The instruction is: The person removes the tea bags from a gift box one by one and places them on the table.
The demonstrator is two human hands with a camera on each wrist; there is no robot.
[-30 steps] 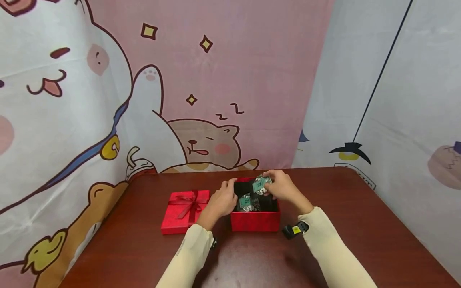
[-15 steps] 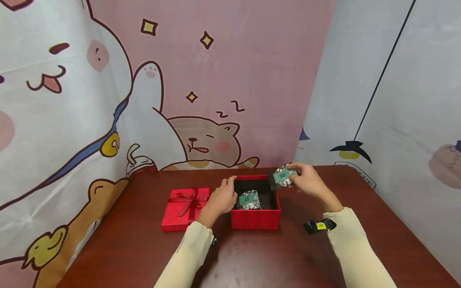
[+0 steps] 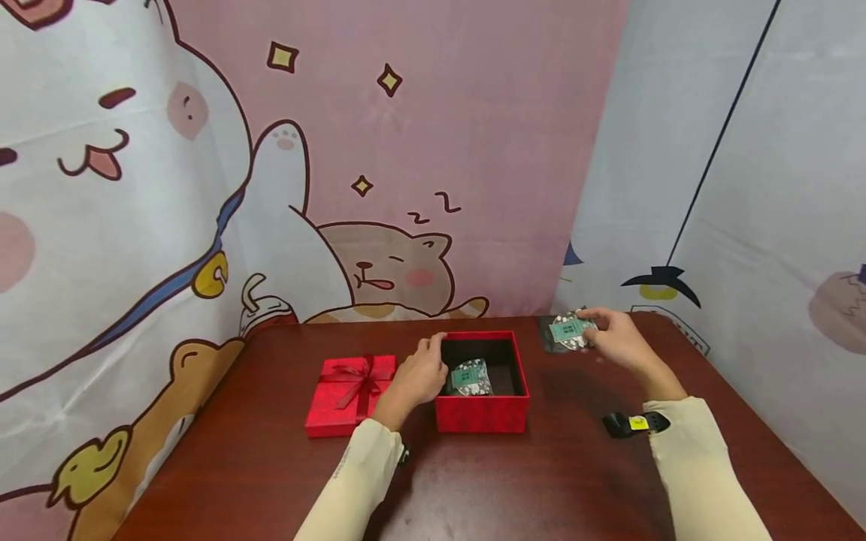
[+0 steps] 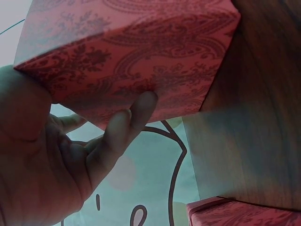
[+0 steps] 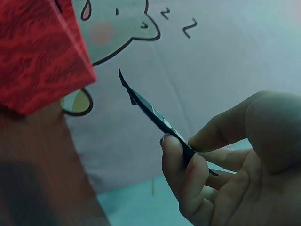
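My left hand (image 3: 421, 376) holds the left wall of an open red gift box (image 3: 482, 415) at its rim. The left wrist view has two fingertips (image 4: 146, 101) against the patterned outer wall. To the right of the box, my right hand (image 3: 619, 344) pinches a flat dark packet (image 3: 567, 330) with a green label and a pale round floral print. That packet (image 5: 157, 120) shows nearly edge-on in the right wrist view, between thumb and fingers. A similar packet (image 3: 471, 378) lies inside the box, tilted against its left side.
The red lid (image 3: 325, 409), with a ribbon bow (image 3: 358, 383), lies on the brown table (image 3: 473, 488) left of the box. Behind the table hangs a printed cartoon backdrop (image 3: 507, 188). A dark band with a yellow patch (image 3: 638, 423) is on the right wrist.
My right hand has lifted the packet out of the box and carried it to the right, past the box's right wall. The left hand has stayed at the box's left rim.
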